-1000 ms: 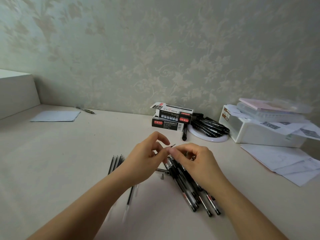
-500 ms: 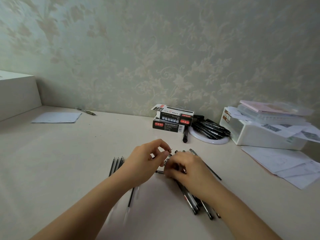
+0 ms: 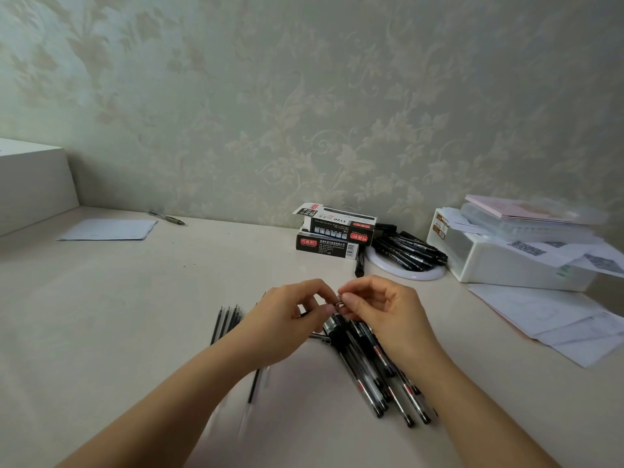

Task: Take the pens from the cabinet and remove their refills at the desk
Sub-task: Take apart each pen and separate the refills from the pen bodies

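My left hand [image 3: 287,322] and my right hand [image 3: 385,315] meet above the desk, fingertips together, both pinching a small pen part [image 3: 337,300] between them; what part it is stays too small to tell. Below them lies a pile of several black pens [image 3: 374,369] with clear barrels. Several thin black refills [image 3: 226,320] lie in a row to the left of my left hand, partly hidden under my forearm.
Two stacked black pen boxes [image 3: 334,236] stand near the wall, beside a white dish with black markers [image 3: 410,253]. A white container with papers [image 3: 513,258] sits right, loose sheets [image 3: 553,319] in front. A paper [image 3: 108,229], a pen [image 3: 167,217] and a white block [image 3: 32,184] lie left.
My right hand dipped down onto the pen pile, then rose again to meet my left hand; both now pinch a small part together.
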Demonstrator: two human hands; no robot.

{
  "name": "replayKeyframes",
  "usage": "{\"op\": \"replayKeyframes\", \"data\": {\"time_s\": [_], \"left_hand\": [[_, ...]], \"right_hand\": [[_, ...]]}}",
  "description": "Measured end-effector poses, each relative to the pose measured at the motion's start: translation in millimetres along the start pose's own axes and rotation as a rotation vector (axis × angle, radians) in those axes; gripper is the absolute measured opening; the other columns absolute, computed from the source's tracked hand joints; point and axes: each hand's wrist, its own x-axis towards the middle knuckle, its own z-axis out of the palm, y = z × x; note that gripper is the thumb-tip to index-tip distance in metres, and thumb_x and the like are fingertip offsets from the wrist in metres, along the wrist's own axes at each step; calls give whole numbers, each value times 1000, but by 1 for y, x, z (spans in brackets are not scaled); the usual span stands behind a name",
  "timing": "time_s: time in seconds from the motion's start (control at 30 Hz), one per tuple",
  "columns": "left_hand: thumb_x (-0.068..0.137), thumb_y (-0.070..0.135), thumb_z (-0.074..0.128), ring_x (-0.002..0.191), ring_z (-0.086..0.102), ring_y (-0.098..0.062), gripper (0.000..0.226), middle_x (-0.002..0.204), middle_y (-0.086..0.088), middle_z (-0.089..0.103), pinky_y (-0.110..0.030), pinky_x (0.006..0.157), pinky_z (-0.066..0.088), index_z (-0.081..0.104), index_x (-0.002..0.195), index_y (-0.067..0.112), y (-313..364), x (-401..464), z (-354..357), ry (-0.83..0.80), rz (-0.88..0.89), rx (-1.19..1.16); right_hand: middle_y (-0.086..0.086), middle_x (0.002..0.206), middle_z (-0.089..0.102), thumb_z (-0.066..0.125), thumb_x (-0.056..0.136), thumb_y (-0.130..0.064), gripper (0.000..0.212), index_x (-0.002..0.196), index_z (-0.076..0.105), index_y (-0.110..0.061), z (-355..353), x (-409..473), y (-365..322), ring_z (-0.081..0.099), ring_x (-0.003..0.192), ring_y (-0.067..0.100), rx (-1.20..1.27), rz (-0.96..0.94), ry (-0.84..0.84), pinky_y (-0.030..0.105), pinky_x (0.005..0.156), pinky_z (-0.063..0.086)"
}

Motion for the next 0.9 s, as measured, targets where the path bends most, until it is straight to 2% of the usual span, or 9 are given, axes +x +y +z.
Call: {"op": "replayKeyframes", "data": {"time_s": [0.2,0.4,0.57,0.7,0.8,0.9], "left_hand": [[94,33,58,45,45,-3,9,68,16,64,-8,46,33,61,90,41,0,0,0,12,6,-16],[92,32,60,45,46,-3,7,68,12,65,-10,48,34,62,89,38,0,-1,-1,26,19,40],[90,33,63,55,50,2,4,69,14,62,-10,52,35,62,90,30,3,-2,-3,49,73,173],[90,31,63,68,55,-3,2,75,19,63,-12,60,40,62,91,29,4,-2,-4,25,120,249],[91,23,58,76,55,3,10,74,23,58,-6,63,37,64,97,29,6,-3,-4,21,169,261],[92,20,57,77,55,2,15,81,18,64,-6,65,38,66,101,28,6,-2,-3,19,189,265]], "right_hand": [[1,85,76,71,87,-8,16,87,75,-24,-8,2,-4,73,78,13,1,-24,19,16,71,55],[-2,83,76,72,87,-10,20,87,74,-29,-3,-1,0,73,79,12,-103,-31,-64,21,77,57],[-2,86,77,74,85,-9,17,89,76,-25,-4,-2,-1,73,84,13,-103,3,-121,27,84,58],[-3,87,77,75,85,-10,15,89,76,-25,-6,-2,-1,73,85,11,-114,18,-124,22,81,57],[-5,81,76,72,87,-23,3,87,75,-25,-7,-1,1,72,79,8,-168,10,-99,21,78,57],[-8,71,73,67,90,-37,16,80,73,-26,-6,-1,4,67,65,2,-278,-15,-68,13,64,49]]}}
